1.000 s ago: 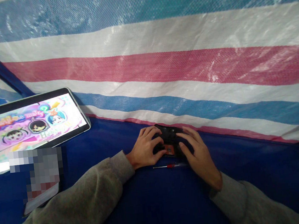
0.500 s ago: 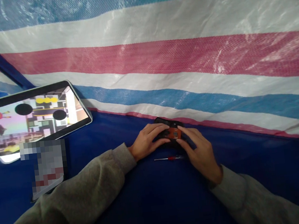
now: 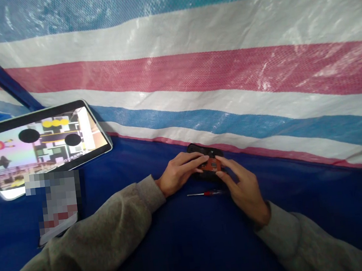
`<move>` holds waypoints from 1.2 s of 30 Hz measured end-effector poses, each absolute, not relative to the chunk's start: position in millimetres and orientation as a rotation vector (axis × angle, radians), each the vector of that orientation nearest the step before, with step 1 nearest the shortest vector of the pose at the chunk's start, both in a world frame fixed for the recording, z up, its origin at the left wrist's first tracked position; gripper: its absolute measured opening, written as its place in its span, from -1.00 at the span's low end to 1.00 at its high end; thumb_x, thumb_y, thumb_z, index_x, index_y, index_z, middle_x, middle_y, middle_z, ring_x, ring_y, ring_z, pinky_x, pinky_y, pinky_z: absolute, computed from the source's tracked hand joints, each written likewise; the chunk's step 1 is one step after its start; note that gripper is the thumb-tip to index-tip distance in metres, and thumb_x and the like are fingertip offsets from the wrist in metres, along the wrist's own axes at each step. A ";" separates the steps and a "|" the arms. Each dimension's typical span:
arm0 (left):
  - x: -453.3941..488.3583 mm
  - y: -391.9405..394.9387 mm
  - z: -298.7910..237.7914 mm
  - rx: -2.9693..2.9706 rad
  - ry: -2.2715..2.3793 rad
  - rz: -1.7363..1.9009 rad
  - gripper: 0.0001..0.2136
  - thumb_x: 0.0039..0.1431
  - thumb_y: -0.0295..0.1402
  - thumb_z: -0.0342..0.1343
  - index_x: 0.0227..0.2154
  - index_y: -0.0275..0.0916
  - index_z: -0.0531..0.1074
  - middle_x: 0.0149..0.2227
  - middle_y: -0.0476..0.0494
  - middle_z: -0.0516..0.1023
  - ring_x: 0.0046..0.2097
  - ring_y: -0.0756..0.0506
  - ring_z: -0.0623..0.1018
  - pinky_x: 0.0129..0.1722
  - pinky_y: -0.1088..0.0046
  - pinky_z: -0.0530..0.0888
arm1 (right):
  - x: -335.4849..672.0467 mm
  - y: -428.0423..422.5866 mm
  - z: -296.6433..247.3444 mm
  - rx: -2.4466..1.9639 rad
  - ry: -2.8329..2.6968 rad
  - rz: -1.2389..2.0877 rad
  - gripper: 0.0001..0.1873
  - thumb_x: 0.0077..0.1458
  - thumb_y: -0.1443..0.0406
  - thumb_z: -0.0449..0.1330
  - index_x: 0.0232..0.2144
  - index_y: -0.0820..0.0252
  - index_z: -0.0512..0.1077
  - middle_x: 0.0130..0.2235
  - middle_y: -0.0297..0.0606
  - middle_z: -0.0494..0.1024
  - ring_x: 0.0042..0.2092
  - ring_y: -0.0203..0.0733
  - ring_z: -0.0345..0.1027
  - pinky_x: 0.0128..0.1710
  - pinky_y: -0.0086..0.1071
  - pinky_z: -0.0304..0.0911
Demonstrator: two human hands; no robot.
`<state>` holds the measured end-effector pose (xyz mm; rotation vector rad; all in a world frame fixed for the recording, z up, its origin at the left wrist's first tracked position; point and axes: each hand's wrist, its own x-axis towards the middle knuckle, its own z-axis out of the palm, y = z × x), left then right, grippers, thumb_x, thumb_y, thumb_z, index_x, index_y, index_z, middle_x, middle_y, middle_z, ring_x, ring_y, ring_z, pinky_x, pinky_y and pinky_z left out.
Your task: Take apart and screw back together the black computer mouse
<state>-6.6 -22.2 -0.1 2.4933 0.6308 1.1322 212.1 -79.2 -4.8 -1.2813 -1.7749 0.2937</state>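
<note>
Two hands work over one small part. The left hand (image 3: 179, 173) lays its fingers, bunched together, across the left end of an orange board (image 3: 212, 164), while the right hand (image 3: 245, 185) has its forefinger and thumb apart at the board's opposite end; whether either hand truly clamps it I cannot tell. Coming in from nine and four o'clock, they probably keep the board from sliding while leaving its middle in sight. It lies over a black casing (image 3: 195, 147), low on the blue counter (image 3: 192, 246), which likely gives firm backing; how far it is seated is hidden. Near it, toward seven o'clock, a screwdriver (image 3: 207, 193) lies with its shaft pointing to nine, seemingly for easy reach. Well apart, around eight o'clock, is a pixelated flat object (image 3: 59, 206); beyond it, toward ten, a lit tablet (image 3: 91, 123) is angled, presumably for viewing. A striped sheet (image 3: 174, 71) hangs at twelve, closing off the far edge.
</note>
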 end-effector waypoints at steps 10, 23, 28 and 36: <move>-5.9 -21.6 -0.8 2.490 0.648 1.165 -0.58 0.33 -0.24 0.02 0.23 -0.11 0.21 -0.07 -0.17 0.53 -0.08 -0.08 0.54 -0.07 0.39 0.52 | 210.7 -81.8 0.5 -1.248 -1.755 0.309 -0.73 0.22 0.18 0.12 -0.11 0.11 0.52 -0.15 -0.22 0.63 -0.14 -0.13 0.52 -0.10 -0.29 0.39; -2.6 -18.1 -0.6 2.513 0.560 1.119 -0.56 0.26 -0.27 0.13 0.17 -0.19 0.28 -0.14 -0.16 0.50 -0.12 -0.06 0.50 -0.09 0.40 0.50 | 209.8 -81.9 6.6 -1.340 -1.672 0.317 -0.72 0.24 0.21 0.09 -0.49 0.15 0.41 -0.52 -0.40 0.44 -0.46 -0.31 0.33 -0.40 -0.43 0.20; -2.2 -17.0 -2.8 2.539 0.643 1.166 -0.65 0.28 -0.26 0.10 0.10 -0.17 0.35 -0.05 -0.20 0.46 -0.01 -0.12 0.49 -0.02 0.29 0.50 | 210.1 -82.8 4.6 -1.328 -1.639 0.387 -0.78 0.24 0.21 0.09 -0.37 0.14 0.47 -0.46 -0.39 0.48 -0.43 -0.30 0.36 -0.36 -0.42 0.26; -1.7 -19.4 -0.4 2.463 0.716 1.219 -0.66 0.27 -0.27 0.11 0.08 -0.20 0.34 -0.06 -0.18 0.53 -0.03 -0.10 0.53 0.00 0.34 0.51 | 209.8 -81.1 -2.1 -1.226 -1.747 0.312 -0.54 0.15 0.25 0.22 0.10 0.12 0.35 -0.16 -0.24 0.55 -0.22 -0.22 0.45 -0.11 -0.32 0.35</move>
